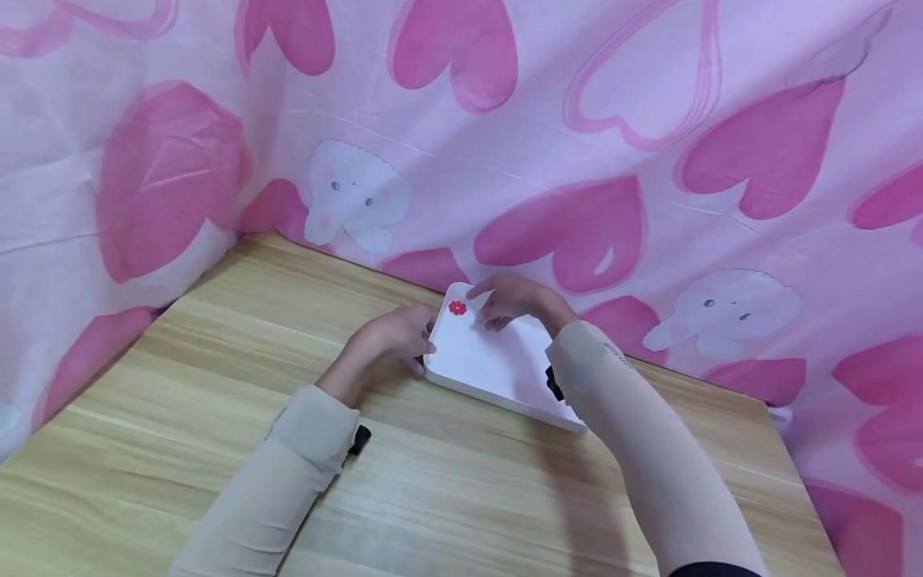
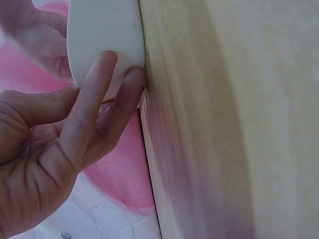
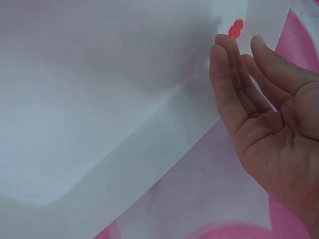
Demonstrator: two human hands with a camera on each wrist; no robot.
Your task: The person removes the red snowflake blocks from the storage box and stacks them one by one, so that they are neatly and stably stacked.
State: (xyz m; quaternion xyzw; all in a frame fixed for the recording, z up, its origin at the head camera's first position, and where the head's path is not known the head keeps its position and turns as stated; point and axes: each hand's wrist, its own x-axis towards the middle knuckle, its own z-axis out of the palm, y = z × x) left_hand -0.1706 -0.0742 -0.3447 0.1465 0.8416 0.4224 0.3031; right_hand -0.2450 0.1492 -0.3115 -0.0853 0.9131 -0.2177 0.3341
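A white shallow tray [image 1: 479,365] lies on the wooden table. On its floor, near the far left corner, is a small red flower-shaped piece [image 1: 457,308], partly covered by fingers in the right wrist view. My left hand [image 1: 404,332] holds the tray's left end; in the left wrist view, two fingers [image 2: 99,74] lie against the outer wall and the thumb is by the rim. Above the tray, just right of the red piece, hovers my right hand [image 1: 508,300]. Its fingers [image 3: 227,84] are extended and hold nothing; whether a fingertip touches the tray is unclear.
The wooden table [image 1: 425,497] extends toward me and to both sides. A pink and white curtain [image 1: 440,192] with hearts and cartoon animals hangs along the table's back and left edges, close behind the tray.
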